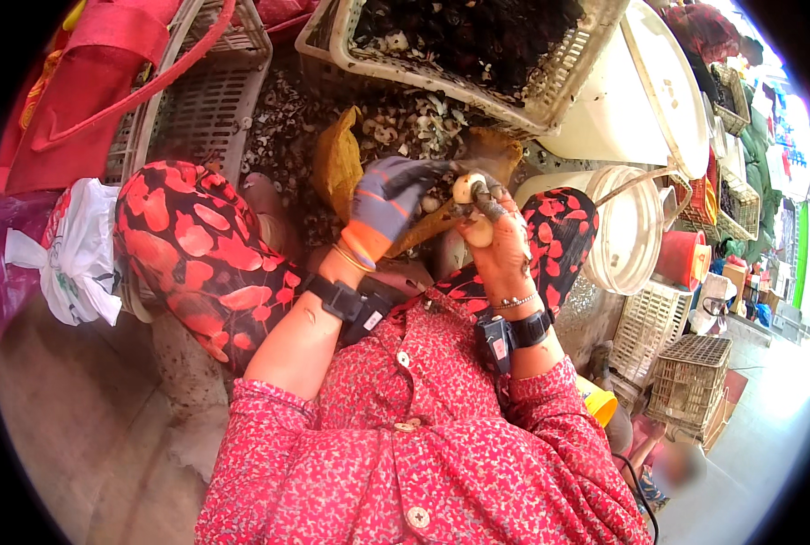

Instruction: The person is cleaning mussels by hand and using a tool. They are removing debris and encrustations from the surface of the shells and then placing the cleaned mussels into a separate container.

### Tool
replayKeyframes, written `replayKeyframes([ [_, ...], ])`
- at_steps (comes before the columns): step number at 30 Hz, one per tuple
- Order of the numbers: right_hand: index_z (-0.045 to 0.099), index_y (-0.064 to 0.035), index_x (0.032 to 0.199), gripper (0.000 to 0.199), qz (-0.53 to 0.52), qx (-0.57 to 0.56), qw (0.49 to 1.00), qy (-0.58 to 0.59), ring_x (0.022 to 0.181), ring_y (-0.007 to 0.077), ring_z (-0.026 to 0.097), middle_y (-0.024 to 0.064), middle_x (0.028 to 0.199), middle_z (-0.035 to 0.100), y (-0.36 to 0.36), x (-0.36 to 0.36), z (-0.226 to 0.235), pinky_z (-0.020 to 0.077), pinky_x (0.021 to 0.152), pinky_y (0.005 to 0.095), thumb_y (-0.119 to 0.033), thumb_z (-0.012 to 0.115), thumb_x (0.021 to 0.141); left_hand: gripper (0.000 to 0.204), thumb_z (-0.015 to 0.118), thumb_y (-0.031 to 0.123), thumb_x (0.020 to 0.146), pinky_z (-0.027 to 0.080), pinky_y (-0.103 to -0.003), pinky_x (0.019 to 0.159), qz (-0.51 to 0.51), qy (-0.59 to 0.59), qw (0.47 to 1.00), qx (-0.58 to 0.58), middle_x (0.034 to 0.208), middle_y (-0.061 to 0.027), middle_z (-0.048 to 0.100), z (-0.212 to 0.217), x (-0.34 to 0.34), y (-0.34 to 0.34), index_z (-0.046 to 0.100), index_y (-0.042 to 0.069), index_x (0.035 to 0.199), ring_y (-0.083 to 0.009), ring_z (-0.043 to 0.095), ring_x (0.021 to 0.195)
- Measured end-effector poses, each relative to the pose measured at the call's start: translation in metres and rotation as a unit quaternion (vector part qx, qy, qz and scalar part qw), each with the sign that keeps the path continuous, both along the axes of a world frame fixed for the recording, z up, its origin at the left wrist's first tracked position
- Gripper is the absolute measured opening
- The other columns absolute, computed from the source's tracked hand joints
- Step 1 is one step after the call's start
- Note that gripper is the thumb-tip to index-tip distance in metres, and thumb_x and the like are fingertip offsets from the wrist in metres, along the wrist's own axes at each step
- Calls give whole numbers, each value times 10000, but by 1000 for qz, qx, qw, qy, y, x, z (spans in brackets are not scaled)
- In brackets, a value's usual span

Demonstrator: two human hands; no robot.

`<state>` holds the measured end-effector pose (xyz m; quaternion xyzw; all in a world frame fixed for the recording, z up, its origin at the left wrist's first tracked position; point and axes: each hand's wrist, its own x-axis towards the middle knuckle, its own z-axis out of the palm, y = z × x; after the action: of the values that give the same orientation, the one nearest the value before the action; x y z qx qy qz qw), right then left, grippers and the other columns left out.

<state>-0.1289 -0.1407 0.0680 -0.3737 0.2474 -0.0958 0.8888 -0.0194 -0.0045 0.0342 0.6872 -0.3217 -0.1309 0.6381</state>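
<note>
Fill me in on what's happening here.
A person's right hand has a grip on pale round pieces, held between the knees. The left hand, in a grey and orange glove, is right beside them; exactly what its fingers are doing is unclear. Beyond the hands, a crate holds a dark heap, and pale scraps lie scattered below it.

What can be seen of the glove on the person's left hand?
The glove is grey on the back, with blackened fingers and an orange cuff at the wrist; it looks like fabric. Worn on the left hand, it is near mid-picture, fingers pointing right toward pale round pieces in the bare right hand. Whether it touches them is unclear.
</note>
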Motion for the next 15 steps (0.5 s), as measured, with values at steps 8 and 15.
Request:
replayKeyframes([
  [8,549,-86,1099,227,-29,10,999,22,751,126,550,28,936,592,-3,-5,-10,447,588,249,-113,550,873,228,564,-17,795,455,-265,826,-24,141,986,-81,977,-64,640,-3,-6,-4,646,22,1004,-160,585,922],
  [15,536,-94,1111,263,-45,58,997,25,769,120,539,29,953,584,-3,-1,-14,454,609,249,-65,552,850,274,516,-51,790,472,-256,775,-19,102,993,-50,990,-70,631,-3,-5,-5,649,36,1014,-146,596,867],
])
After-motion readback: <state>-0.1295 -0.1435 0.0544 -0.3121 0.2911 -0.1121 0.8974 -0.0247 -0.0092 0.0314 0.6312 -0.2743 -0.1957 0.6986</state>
